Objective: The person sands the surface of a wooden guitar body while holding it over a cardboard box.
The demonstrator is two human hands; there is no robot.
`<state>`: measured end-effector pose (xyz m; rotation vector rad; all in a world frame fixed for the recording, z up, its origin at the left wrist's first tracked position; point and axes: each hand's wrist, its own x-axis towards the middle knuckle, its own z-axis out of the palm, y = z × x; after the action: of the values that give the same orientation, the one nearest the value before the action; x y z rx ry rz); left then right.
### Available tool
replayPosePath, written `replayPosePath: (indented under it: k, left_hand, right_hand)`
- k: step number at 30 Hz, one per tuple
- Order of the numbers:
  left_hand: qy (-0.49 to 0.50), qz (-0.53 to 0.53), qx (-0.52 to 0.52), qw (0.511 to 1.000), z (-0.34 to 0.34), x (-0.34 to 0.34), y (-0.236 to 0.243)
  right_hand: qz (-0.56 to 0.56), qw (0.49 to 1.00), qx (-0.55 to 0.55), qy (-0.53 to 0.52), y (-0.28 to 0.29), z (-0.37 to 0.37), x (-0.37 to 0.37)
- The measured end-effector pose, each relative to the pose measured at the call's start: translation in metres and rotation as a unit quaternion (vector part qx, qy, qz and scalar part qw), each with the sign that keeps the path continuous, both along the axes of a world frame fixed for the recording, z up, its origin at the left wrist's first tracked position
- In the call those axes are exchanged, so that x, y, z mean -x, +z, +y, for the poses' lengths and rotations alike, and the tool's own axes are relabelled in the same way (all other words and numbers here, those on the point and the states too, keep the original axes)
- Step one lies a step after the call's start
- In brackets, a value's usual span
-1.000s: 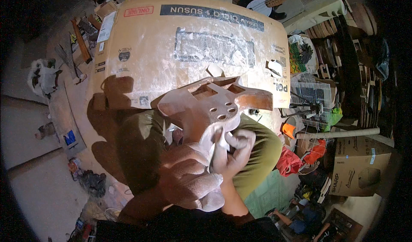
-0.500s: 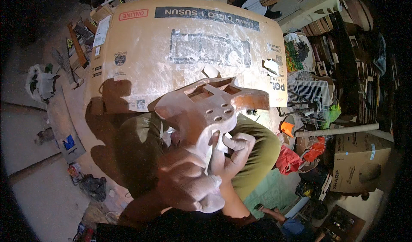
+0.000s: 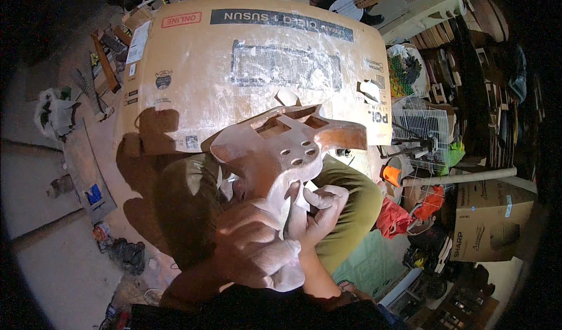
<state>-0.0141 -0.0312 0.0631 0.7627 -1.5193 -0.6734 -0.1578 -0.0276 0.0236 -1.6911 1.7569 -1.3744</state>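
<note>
A dusty brown wooden electric guitar body (image 3: 275, 148) rests over my lap, tilted, with rectangular cavities and several round holes in its upper face. My left hand (image 3: 257, 242) is closed around its near end, coated in pale dust. Against the near right edge, my right hand (image 3: 322, 210) pinches a small pale folded piece of sandpaper (image 3: 302, 201) between thumb and fingers. Part of the sandpaper is hidden by the fingers. Under the body, my left palm's grip cannot be seen.
A large dust-streaked cardboard sheet (image 3: 193, 55) lies in front of me. To the right are a white wire rack (image 3: 421, 131), a red cloth (image 3: 393, 217), a long pale tube (image 3: 462, 178) and a cardboard box (image 3: 492, 222). Wood pieces (image 3: 105, 64) lie at the left.
My right hand has shifted very slightly along the guitar body's edge; the left keeps its hold. At the lower right, another person's limb has moved left and down.
</note>
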Motion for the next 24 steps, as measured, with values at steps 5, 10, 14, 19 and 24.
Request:
replayPosePath:
  k: [5,10,14,19,24]
  left_hand:
    - [0.001,-0.015,0.005,1.0,0.007,-0.003,0.002]
    - [0.006,-0.031,0.003,0.999,0.005,-0.01,0.002]
    - [0.041,-0.038,0.039,0.998,0.004,-0.001,0.001]
    - [0.11,0.112,0.065,0.985,0.013,0.032,-0.026]
    - [0.118,0.06,-0.009,0.991,-0.004,0.04,0.027]
  right_hand:
    - [0.041,0.998,0.039,0.042,0.011,-0.019,-0.011]
    - [0.018,0.998,0.03,0.043,0.01,-0.022,-0.016]
    - [0.068,0.995,0.049,0.048,0.004,-0.011,-0.006]
    - [0.045,0.995,0.033,0.083,0.009,-0.018,-0.015]
    - [-0.032,0.996,-0.014,0.077,0.009,-0.019,-0.007]
